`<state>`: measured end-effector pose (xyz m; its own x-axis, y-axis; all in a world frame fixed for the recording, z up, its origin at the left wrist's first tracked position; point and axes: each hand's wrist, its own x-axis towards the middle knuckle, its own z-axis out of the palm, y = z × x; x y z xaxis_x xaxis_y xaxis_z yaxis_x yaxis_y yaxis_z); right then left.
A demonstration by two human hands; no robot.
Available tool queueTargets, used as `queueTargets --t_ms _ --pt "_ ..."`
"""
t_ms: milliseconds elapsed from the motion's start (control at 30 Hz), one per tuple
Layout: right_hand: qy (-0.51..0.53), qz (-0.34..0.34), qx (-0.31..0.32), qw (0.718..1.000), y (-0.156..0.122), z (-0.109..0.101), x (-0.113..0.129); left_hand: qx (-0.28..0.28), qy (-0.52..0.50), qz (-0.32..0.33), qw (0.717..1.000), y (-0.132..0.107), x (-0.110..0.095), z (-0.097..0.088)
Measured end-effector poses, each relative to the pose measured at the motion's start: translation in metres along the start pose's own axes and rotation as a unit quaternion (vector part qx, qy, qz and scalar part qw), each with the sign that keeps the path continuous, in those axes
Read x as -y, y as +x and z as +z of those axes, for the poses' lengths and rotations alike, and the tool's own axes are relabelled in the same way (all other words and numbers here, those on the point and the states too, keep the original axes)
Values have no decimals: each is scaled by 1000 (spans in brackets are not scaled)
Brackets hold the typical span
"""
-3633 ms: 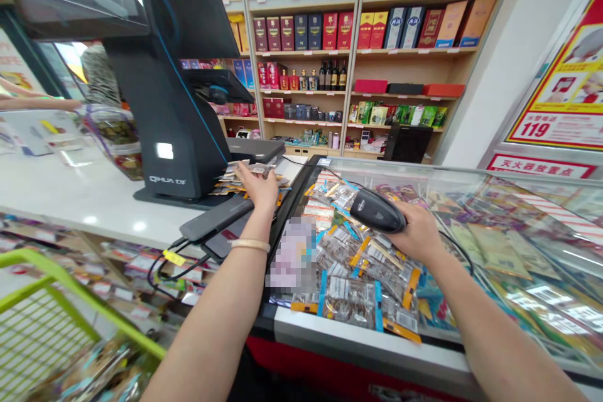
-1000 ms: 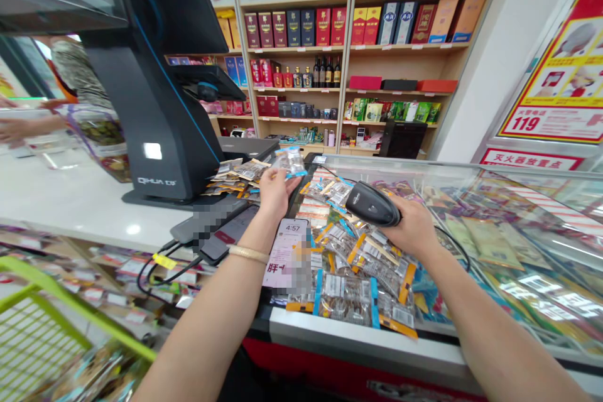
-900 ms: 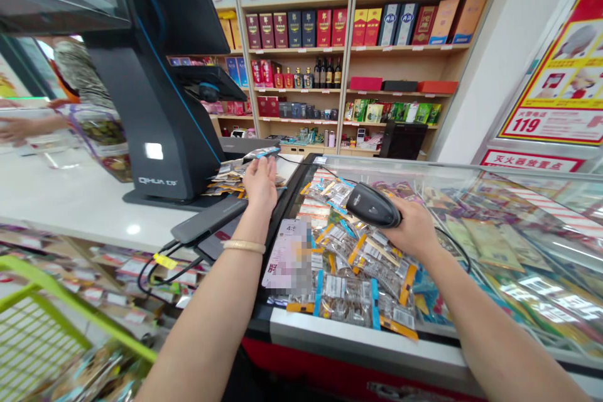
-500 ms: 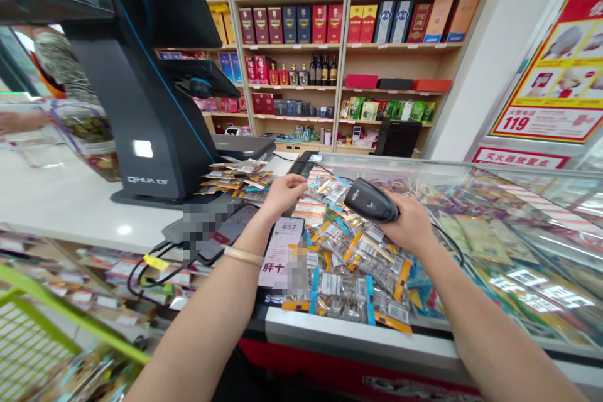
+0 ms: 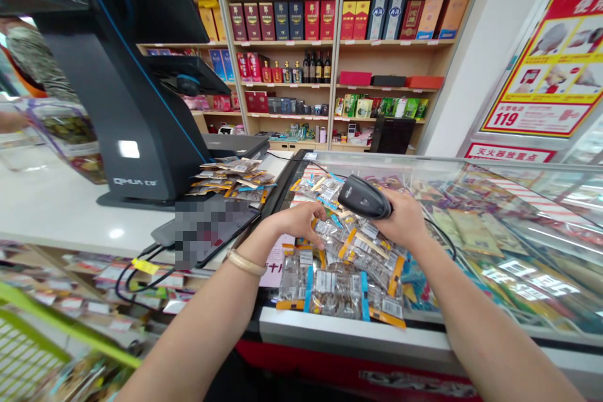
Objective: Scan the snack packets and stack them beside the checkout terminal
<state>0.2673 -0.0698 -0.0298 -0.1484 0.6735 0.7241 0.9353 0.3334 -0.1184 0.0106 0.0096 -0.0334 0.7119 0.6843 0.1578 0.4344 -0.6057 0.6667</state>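
My right hand [image 5: 406, 217] is wrapped round a black handheld barcode scanner [image 5: 363, 197], its head pointing left above a heap of snack packets. My left hand [image 5: 305, 223] reaches over the left side of this heap, thumb and fingers curved and apart, at the edge of a clear packet [image 5: 330, 235]; whether it touches is hard to tell. Nearer me lies a clear packet with blue ends [image 5: 336, 294], and others have orange ends. Under my left wrist a phone [image 5: 272, 270] is partly covered. A second pile of similar packets [image 5: 238, 177] lies left of my left hand.
A dark checkout terminal [image 5: 136, 107] stands at the left on the white counter [image 5: 42, 201]. Packaged goods show through the glass case [image 5: 499, 245]. A green basket [image 5: 32, 333] is at lower left. Shelves of boxes [image 5: 287, 44] line the back; another person is partly visible at far left.
My left hand has moved down and right, from above the phone's top to the packet heap, now covering more of the phone. My right hand still holds the scanner over the heap.
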Motion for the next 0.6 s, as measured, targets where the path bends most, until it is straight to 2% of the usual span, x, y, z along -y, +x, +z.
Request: queueTargets --t_ms 133,233,433,600 --pt "-1 0 0 1000 0 0 -1 -36 -90 -55 994 -2 2 -6" --pt "0 0 -4 1000 0 0 -1 -64 -197 -91 974 -4 1 -13" --pt "-1 4 -9 1000 1 -1 0 -228 -301 -55 924 -5 -6 -26" --pt "-2 1 11 1000 2 -3 1 -256 -322 -43 910 -4 -12 -26"
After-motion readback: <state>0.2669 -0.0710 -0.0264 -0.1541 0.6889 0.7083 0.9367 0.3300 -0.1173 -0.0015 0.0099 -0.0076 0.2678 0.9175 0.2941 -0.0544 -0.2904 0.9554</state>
